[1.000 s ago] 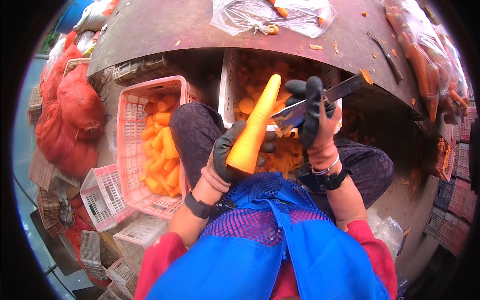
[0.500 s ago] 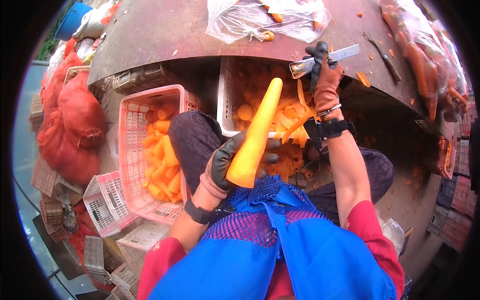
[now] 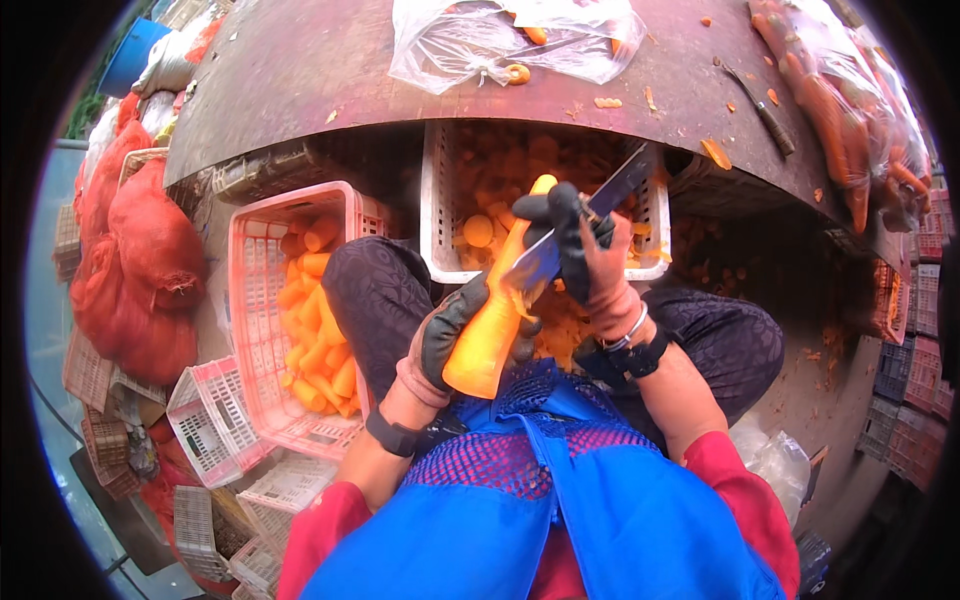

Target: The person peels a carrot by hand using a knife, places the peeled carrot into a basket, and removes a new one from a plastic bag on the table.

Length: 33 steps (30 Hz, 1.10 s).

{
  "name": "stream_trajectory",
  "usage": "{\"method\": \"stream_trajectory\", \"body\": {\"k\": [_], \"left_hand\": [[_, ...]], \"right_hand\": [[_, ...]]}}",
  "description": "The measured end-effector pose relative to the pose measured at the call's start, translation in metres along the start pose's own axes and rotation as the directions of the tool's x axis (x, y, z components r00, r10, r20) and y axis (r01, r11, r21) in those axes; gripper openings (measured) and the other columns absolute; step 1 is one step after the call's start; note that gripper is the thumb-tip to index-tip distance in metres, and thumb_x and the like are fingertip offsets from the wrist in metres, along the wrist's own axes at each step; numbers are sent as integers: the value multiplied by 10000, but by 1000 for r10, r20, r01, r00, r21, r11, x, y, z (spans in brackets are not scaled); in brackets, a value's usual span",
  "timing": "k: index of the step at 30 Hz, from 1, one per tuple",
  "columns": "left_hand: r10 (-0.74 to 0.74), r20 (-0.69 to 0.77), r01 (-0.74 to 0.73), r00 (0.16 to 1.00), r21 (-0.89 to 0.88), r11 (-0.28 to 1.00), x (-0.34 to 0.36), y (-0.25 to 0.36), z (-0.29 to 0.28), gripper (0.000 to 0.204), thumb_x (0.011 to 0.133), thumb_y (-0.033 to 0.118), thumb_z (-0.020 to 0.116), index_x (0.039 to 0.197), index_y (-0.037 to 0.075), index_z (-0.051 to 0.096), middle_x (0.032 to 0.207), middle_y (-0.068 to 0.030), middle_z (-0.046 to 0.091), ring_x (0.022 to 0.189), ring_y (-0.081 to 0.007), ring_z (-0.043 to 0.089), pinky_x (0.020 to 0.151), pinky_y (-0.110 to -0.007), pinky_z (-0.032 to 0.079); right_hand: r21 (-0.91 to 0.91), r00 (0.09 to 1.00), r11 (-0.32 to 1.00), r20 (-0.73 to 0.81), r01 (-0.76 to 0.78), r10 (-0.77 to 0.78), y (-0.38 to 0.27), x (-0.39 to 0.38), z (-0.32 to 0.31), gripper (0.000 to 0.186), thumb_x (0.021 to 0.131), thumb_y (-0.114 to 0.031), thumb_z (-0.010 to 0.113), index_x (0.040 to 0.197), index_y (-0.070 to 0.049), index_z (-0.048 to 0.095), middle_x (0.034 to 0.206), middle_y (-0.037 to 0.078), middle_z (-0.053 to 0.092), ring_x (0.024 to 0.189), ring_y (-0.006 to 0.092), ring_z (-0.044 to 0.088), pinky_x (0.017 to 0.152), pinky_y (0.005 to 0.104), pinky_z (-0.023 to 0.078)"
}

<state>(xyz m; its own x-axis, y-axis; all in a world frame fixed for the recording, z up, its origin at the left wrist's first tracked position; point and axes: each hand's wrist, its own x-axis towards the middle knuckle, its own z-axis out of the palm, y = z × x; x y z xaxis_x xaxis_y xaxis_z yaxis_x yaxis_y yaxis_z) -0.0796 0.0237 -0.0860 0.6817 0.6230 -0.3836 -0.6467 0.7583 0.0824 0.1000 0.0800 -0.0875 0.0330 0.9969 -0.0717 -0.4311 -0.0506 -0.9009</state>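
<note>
My left hand (image 3: 447, 335), in a dark-palmed glove, is closed around the thick lower part of a large peeled-looking orange carrot (image 3: 477, 355), held slanting with its narrow end up and away. In my gloved right hand (image 3: 600, 262) is a long, flat metal peeler (image 3: 536, 260), its shiny ends showing on both sides of the fist. The near end lies against the carrot's right side, where shreds of peel hang. Beneath both hands stands a white crate (image 3: 432, 225) holding orange peelings and carrot pieces.
To the left, a pink crate (image 3: 240, 290) holds peeled carrots (image 3: 318, 335). The table (image 3: 300, 75) beyond carries a plastic bag (image 3: 425, 45), a dark-handled knife (image 3: 768, 125) and bagged carrots (image 3: 835, 110). Red mesh sacks (image 3: 150, 280) and stacked crates (image 3: 212, 415) stand at far left.
My right hand has come down and left from the table edge, bringing the peeler onto the carrot. The left hand, still holding the carrot, has lowered slightly.
</note>
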Motion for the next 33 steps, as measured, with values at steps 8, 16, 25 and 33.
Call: {"method": "stream_trajectory", "body": {"k": [8,16,25,33], "left_hand": [[94,48,-95,994,31,995,-3,5,11,537,906,267,562,1328,-11,381,1185,-232,539,973,-331,610,654,-393,564],[23,49,-28,999,112,993,1,7,-10,466,940,330,463,1287,21,452,1081,-200,582,873,-289,620,677,-401,542],[-10,18,7,1000,179,984,0,3,2,446,926,266,535,1312,80,413,1078,-221,574,804,-323,642,590,-370,567],[21,88,-29,996,84,996,-8,3,13,555,878,250,596,1354,94,355,1078,-200,552,800,-291,630,632,-337,564]], "right_hand": [[-163,892,967,-379,197,-246,6,91,-85,252,914,-172,556,1033,41,616,940,123,676,602,112,588,528,218,468],[-104,1000,994,-15,-16,14,-12,-25,3,350,936,-305,539,944,21,666,819,69,679,658,109,611,596,232,483],[-166,961,967,-170,192,-220,10,76,-53,311,892,-252,619,954,52,647,813,61,677,612,91,595,552,232,479],[-47,856,955,-432,293,-284,-33,68,-73,245,859,-179,645,949,48,626,821,75,665,610,140,613,542,256,493]]}}
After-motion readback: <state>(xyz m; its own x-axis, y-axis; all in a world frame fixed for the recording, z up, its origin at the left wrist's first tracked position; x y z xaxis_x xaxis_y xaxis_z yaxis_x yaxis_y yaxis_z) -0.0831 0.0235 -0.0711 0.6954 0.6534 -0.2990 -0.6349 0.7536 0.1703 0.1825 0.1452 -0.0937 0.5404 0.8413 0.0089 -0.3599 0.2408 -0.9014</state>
